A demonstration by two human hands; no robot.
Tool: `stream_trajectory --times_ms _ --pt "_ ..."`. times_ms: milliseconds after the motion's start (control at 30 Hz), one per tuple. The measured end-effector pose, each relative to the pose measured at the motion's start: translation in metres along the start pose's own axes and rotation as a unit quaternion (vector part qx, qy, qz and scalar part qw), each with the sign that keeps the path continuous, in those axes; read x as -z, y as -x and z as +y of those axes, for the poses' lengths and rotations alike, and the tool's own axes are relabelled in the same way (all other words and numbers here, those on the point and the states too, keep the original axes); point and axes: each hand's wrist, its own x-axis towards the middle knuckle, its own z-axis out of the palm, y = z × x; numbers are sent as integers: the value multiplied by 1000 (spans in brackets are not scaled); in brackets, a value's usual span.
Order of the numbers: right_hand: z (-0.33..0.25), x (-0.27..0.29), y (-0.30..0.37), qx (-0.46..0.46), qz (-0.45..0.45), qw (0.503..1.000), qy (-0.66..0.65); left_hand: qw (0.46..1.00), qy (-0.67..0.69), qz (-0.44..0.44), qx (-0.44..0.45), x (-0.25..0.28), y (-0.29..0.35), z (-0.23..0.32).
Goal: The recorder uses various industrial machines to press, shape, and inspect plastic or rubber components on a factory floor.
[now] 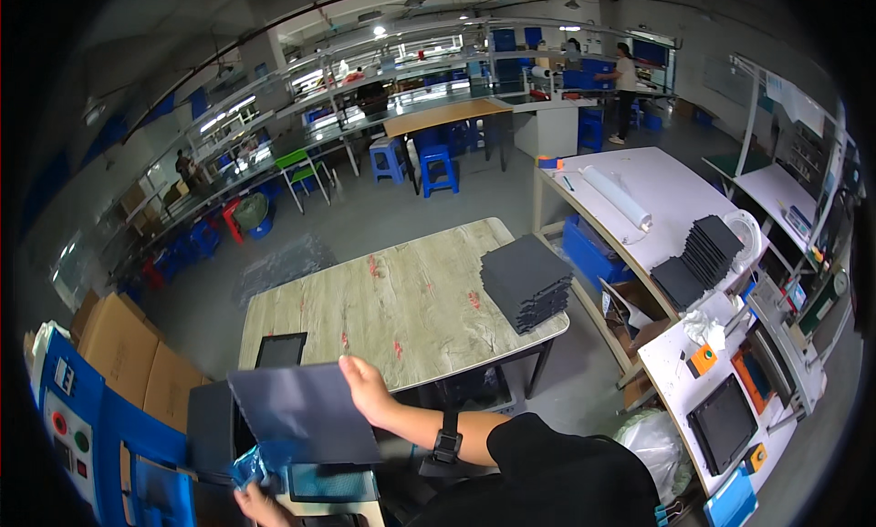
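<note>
A thin dark grey rectangular sheet (306,413) is tilted up in front of me. My right hand (367,392) grips it by the upper right corner, the thumb showing at the edge. Crumpled shiny blue film (249,468) hangs at the sheet's lower left corner. My left hand (259,507) is closed on that film, low in the view and partly cut off. Whether the film is still stuck to the sheet is hard to tell. Below the sheet lies a blue-green flat panel (333,483), partly covered by it.
A wood-patterned table (411,285) stands ahead, bearing a stack of dark sheets (525,281) and a small dark panel (281,350). To the left are a blue machine (100,427) with buttons and cardboard boxes (137,354). White workbenches (666,185) line the right. People stand far off.
</note>
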Motion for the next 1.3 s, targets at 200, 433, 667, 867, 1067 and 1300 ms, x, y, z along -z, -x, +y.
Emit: stream_trajectory --times_ms 200,433,667,867,1067,1300 --pt "-14 25 -17 -99 83 978 -163 972 -197 120 -34 1 49 185" --pt "96 18 -12 -212 142 958 -132 971 -93 132 -176 42 39 179" --pt "176 33 36 -433 96 896 -12 988 -55 58 -131 71 31 144" --pt "95 18 56 -225 -117 825 505 988 72 116 67 39 38 127" --pt "-38 -72 114 -273 -517 810 -52 976 -14 -217 8 -38 70 136" --pt "24 54 70 -100 -209 951 207 915 -178 -354 75 -7 69 155"
